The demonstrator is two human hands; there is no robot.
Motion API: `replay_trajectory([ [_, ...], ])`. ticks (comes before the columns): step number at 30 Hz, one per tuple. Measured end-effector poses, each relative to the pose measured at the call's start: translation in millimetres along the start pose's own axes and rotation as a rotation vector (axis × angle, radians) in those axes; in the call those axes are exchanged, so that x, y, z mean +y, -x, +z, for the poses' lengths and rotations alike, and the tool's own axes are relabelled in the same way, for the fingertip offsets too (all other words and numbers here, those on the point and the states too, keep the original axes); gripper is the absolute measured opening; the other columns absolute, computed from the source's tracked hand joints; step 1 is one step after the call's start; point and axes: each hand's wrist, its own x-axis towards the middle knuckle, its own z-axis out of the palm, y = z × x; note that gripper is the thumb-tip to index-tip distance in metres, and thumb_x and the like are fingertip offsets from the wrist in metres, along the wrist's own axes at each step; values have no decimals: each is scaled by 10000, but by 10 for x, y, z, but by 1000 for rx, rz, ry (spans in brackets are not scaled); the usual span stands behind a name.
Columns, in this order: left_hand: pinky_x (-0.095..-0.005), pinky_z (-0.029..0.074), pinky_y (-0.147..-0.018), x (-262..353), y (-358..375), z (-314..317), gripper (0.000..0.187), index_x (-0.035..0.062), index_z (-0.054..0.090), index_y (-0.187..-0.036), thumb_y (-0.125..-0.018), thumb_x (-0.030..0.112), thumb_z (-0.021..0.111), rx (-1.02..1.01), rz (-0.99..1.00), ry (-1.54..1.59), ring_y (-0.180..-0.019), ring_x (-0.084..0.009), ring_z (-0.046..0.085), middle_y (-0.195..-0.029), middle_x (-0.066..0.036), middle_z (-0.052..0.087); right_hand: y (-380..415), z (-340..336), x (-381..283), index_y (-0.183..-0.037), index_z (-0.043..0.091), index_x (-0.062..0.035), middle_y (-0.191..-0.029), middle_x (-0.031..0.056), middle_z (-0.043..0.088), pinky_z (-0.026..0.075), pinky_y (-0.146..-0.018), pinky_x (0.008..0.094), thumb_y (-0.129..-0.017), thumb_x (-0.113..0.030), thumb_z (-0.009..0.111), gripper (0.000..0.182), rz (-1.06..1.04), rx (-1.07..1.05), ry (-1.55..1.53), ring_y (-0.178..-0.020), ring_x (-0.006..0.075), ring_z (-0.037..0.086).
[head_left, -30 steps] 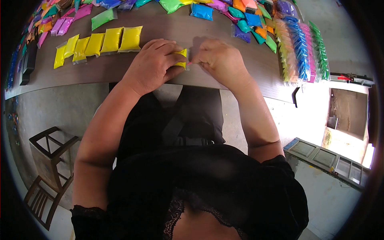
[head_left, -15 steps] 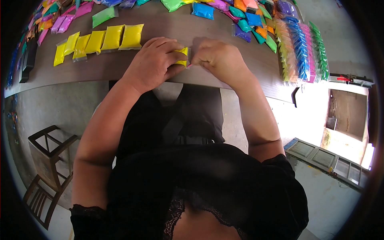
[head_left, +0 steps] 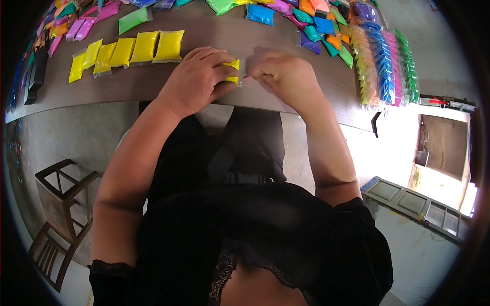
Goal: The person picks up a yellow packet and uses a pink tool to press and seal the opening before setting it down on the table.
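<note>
My left hand [head_left: 196, 76] is closed over a yellow packet [head_left: 234, 71] on the table, its fingers and thumb gripping it from both sides. Only the packet's right end with its clear plastic edge shows. Just to the right of that edge is my right hand [head_left: 286, 74], fingers curled into a fist. A tiny pinkish tip shows by its fingers; what they hold is hidden and slightly blurred. Left of my left hand lies a row of several more yellow packets [head_left: 122, 53], side by side on the table.
Loose coloured packets [head_left: 260, 14] lie along the far side of the dark wooden table [head_left: 204, 25]. On the right stand long clear-wrapped stacks of packets [head_left: 383, 64]. A black object [head_left: 38, 74] lies at the left edge. Wooden chair [head_left: 66, 204] on the floor, left.
My right hand has shifted slightly to the right, away from the packet's edge. My left hand stays on the yellow packet.
</note>
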Motion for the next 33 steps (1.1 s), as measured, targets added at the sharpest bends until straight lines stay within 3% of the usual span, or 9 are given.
replay_trajectory([
  [7,-430,428,-1059,2,5,-5,225,130,702,-1035,-829,202,757,5,2,14,-1224,-279,568,-1229,-35,634,55,-15,16,-851,735,-218,-897,5,645,527,-749,397,-831,-161,675,86,-42,-125,-118,-898,258,646],
  [11,-428,428,-1060,12,12,-5,225,127,704,-1038,-831,199,756,6,2,-11,-1224,-280,566,-1230,-40,633,67,38,-2,-867,738,-213,-907,8,650,528,-753,396,-832,-178,679,78,-20,25,-97,-903,265,649],
  [14,-424,431,-1056,5,15,-4,224,126,709,-1031,-827,204,760,13,5,2,-1220,-285,568,-1226,-40,635,98,-27,-34,-912,751,-136,-858,61,657,517,-717,370,-833,-112,715,89,38,-144,-222,-808,277,644],
  [16,-423,445,-1035,2,4,4,221,123,714,-1017,-818,200,767,34,29,-14,-1197,-288,579,-1207,-42,642,56,-17,-55,-940,754,-124,-874,73,669,519,-728,377,-842,-127,711,107,201,26,-161,-811,284,646],
  [20,-422,459,-1007,16,11,7,225,120,716,-1010,-804,189,774,33,3,4,-1154,-283,596,-1175,-45,650,-19,198,-48,-935,752,-124,-891,88,674,521,-738,393,-857,-171,698,106,75,149,-162,-825,302,646],
  [22,-418,468,-982,4,11,1,230,114,722,-1000,-786,170,782,43,27,28,-1116,-279,608,-1148,-55,653,-71,181,-136,-927,750,-122,-895,99,672,520,-740,401,-863,-217,686,132,239,125,175,-840,312,646],
  [29,-411,472,-971,12,-11,-2,223,102,731,-968,-763,160,796,44,17,46,-1098,-273,611,-1128,-59,653,-99,152,-41,-906,751,-134,-906,97,667,516,-725,408,-856,-224,670,131,199,131,-79,-861,320,640],
  [32,-410,472,-970,19,-4,-10,232,102,726,-976,-761,157,793,52,20,43,-1092,-267,612,-1116,-56,652,-88,84,-8,-920,748,-92,-857,85,687,513,-686,369,-863,-195,691,131,238,157,-41,-781,258,660],
  [33,-400,466,-984,22,-7,-10,216,108,731,-971,-775,182,784,49,15,34,-1092,-246,605,-1104,-39,651,-54,69,-24,-929,745,-61,-824,70,693,507,-672,340,-864,-179,708,140,331,102,-234,-743,198,645],
])
